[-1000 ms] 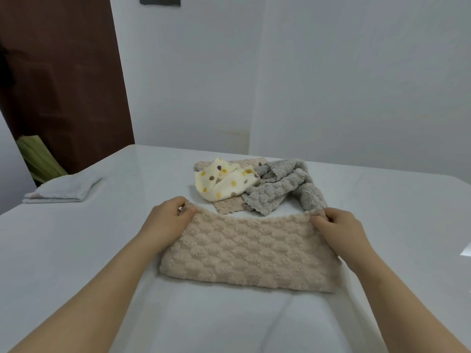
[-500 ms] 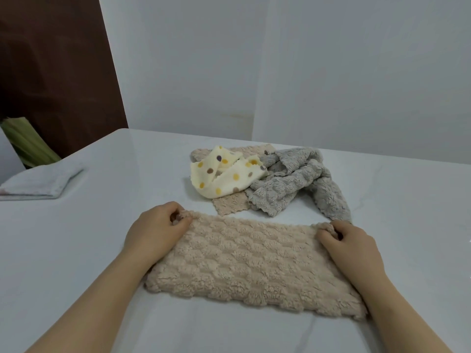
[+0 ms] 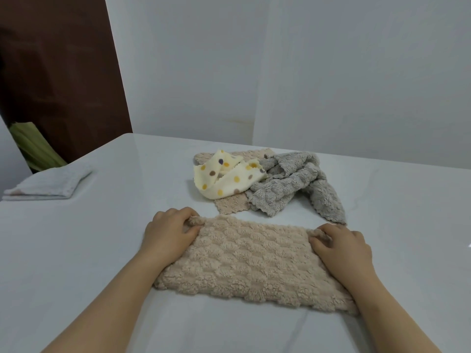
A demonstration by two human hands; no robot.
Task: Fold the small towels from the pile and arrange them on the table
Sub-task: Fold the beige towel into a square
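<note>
1. The head camera is looking forward and down from above the near edge of the table [image 3: 76, 250].
2. It is sitting close to the beige towel [image 3: 249, 261], which the left hand [image 3: 168, 233] and right hand [image 3: 341, 248] are gripping by its far corners, low in the frame.
3. It is facing the wall [image 3: 331, 72], catching the towel pile [image 3: 267, 182] mid-frame and a folded white towel [image 3: 48, 184] at far left.
4. This one wide view is covering the table from its left corner to the right frame edge.
</note>
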